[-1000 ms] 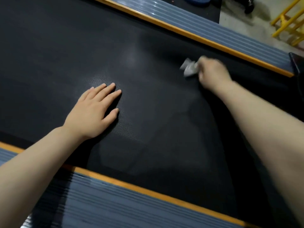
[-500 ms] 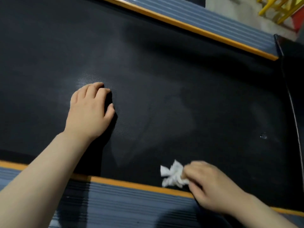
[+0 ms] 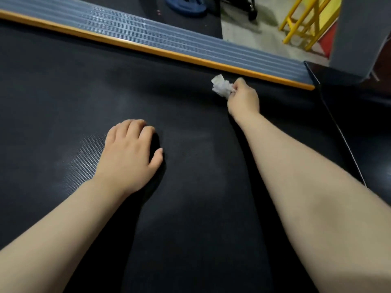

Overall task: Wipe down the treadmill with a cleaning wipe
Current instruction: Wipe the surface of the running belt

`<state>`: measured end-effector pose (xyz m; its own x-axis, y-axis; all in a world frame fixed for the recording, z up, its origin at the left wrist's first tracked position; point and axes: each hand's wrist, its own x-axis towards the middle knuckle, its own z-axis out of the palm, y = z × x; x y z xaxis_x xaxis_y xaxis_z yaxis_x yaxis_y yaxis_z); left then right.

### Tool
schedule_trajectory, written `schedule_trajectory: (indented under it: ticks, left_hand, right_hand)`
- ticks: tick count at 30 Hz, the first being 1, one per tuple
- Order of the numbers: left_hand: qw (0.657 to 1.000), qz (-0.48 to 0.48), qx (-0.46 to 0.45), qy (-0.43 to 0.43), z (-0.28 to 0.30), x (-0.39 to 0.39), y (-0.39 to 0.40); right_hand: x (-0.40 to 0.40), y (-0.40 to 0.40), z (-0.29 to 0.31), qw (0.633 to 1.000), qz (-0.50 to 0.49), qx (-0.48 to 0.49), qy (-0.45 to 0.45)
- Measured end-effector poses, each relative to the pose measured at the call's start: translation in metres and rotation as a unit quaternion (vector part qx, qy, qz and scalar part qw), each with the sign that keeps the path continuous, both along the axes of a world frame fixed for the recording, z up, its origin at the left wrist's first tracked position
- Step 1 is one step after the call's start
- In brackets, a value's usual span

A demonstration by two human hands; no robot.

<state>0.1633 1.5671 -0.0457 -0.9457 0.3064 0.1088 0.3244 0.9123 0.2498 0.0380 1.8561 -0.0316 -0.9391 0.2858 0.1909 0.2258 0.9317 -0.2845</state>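
The black treadmill belt point(image 3: 63, 98) fills most of the view. My right hand point(image 3: 243, 100) grips a crumpled white cleaning wipe point(image 3: 221, 87) and holds it on the belt, just short of the far orange edge strip point(image 3: 160, 52). My left hand point(image 3: 129, 155) rests on the belt near the middle, fingers bent at the knuckles with the fingertips on the textured surface and nothing in them.
Beyond the orange strip runs a ribbed grey side rail point(image 3: 169, 37). A black cover point(image 3: 347, 106) borders the belt on the right. On the floor behind lie a blue weight plate point(image 3: 186, 5) and a yellow metal frame point(image 3: 304, 20).
My right hand swept the wipe from the far side of the belt to the near edge, then back across to the far orange strip. My left hand's fingers curled from flat.
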Motion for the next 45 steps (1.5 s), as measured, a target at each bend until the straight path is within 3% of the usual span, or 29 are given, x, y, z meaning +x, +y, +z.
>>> schedule_trajectory:
  ticks: [3, 8, 11, 13, 16, 18, 21, 24, 27, 33, 39, 43, 45]
  left_hand:
    - [0.999, -0.044, -0.004, -0.028, 0.001, -0.022, 0.014]
    - [0.995, -0.085, -0.017, -0.055, -0.005, -0.045, 0.037]
    - [0.994, -0.092, -0.024, -0.062, -0.005, -0.067, 0.05]
    - [0.994, -0.09, -0.029, -0.052, -0.005, -0.082, 0.056]
    - [0.994, -0.096, -0.03, -0.052, -0.004, -0.1, 0.073]
    - [0.993, -0.098, -0.026, -0.053, -0.006, -0.11, 0.082]
    - [0.994, -0.096, -0.026, -0.04, -0.011, -0.119, 0.09]
    - [0.996, -0.087, -0.023, -0.023, -0.016, -0.12, 0.09]
    - [0.996, -0.083, -0.026, -0.02, -0.017, -0.119, 0.088]
    - [0.995, -0.08, -0.046, -0.036, -0.013, -0.118, 0.089]
    - [0.994, -0.078, -0.051, -0.055, -0.009, -0.117, 0.091]
    - [0.994, -0.079, -0.044, -0.063, -0.007, -0.117, 0.092]
    - [0.993, -0.093, -0.039, -0.063, -0.007, -0.116, 0.092]
  right_hand:
    - [0.031, -0.017, -0.012, 0.999, 0.014, -0.027, 0.037]
    - [0.232, -0.02, -0.006, 0.981, 0.185, 0.006, 0.057]
    - [0.316, -0.007, 0.001, 0.949, 0.304, 0.08, 0.002]
    - [0.324, 0.0, 0.002, 0.932, 0.331, 0.131, -0.075]
    - [0.286, 0.009, -0.001, 0.911, 0.391, 0.128, -0.029]
    - [0.216, 0.011, 0.001, 0.941, 0.332, 0.065, -0.013]
    - [0.063, 0.021, 0.006, 0.989, 0.127, 0.079, -0.017]
    - [-0.049, 0.028, 0.01, 0.995, 0.044, 0.07, -0.051]
    - [-0.072, 0.028, 0.0, 0.999, 0.027, 0.044, -0.017]
    - [0.025, 0.039, -0.002, 1.0, -0.005, 0.005, -0.025]
    - [0.212, 0.019, 0.001, 0.982, -0.176, -0.061, -0.039]
    - [0.341, 0.001, 0.015, 0.927, -0.341, -0.111, -0.106]
    - [0.362, -0.008, 0.033, 0.891, -0.403, -0.124, -0.166]
